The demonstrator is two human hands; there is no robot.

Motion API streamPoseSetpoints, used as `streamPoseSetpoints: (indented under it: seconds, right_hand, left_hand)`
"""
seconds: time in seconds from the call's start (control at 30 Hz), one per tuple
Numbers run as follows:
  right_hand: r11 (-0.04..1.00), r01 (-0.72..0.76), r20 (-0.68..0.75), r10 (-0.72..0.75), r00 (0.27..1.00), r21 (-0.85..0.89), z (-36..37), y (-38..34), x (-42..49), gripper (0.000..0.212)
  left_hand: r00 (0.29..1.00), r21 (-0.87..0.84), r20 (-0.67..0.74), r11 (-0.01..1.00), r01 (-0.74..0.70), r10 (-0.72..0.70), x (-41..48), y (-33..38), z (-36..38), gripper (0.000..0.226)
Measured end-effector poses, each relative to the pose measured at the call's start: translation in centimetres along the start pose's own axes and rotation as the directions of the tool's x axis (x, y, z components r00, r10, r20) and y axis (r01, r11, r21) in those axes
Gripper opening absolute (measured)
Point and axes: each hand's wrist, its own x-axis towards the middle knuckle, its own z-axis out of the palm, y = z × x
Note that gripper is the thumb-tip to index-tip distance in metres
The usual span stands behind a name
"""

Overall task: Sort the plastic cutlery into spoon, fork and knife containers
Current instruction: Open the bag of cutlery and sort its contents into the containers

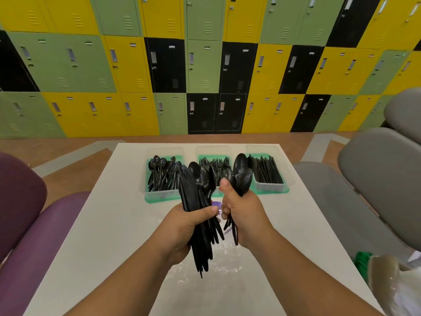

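Observation:
My left hand (pixel 182 226) grips a thick bundle of black plastic cutlery (pixel 198 201), knives and spoons mixed, held upright over the white table (pixel 102 236). My right hand (pixel 243 213) holds a smaller bunch of black spoons (pixel 242 172) with the bowls pointing up. Behind both hands three clear containers with green bases stand in a row: the spoon container (pixel 149 179) on the left, the fork container (pixel 214 153) in the middle, partly hidden, and the knife container (pixel 273 185) on the right.
Clear crumpled plastic wrap (pixel 225 263) lies on the table under my hands. A purple seat (pixel 34 224) is at the left, grey seats (pixel 364 190) at the right. A plastic bag with something green (pixel 364 263) sits at the table's right edge. Lockers fill the far wall.

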Motion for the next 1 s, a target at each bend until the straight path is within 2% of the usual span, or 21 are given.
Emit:
streamPoseSetpoints:
  seconds: [0.13,0.23,0.4,0.67,0.8,1.0]
  right_hand:
    - [0.998,-0.061,0.113,0.059,0.992,0.014,0.0,-0.3,-0.3,0.031]
    - [0.998,-0.048,0.178,0.053,0.983,-0.032,-0.1,-0.3,-0.4,0.024]
    - [0.999,-0.041,0.129,0.044,0.991,-0.026,0.0,-0.3,0.0,0.026]
    - [0.999,0.031,0.120,-0.030,0.992,-0.008,0.1,-1.1,-0.2,0.004]
    - [0.999,0.043,0.100,-0.040,0.994,-0.033,-0.1,-1.0,0.2,0.022]
    - [0.994,0.062,0.067,-0.057,0.996,-0.085,-0.7,-0.9,0.7,0.023]
  left_hand:
    - [0.999,0.042,0.049,0.999,-0.007,0.005,-0.1,0.1,0.0,0.010]
    - [0.998,0.063,0.056,0.998,-0.015,0.012,0.1,0.2,-0.1,0.016]
    - [0.997,0.090,0.068,0.995,-0.044,0.037,0.3,0.5,-0.1,0.018]
    - [0.999,0.042,0.022,0.998,-0.047,0.046,0.3,0.9,0.1,0.014]
    - [1.000,-0.008,0.008,1.000,-0.012,0.012,0.4,1.0,0.0,0.015]
    - [1.000,-0.064,0.016,0.998,0.013,-0.012,0.7,1.6,-0.3,0.019]
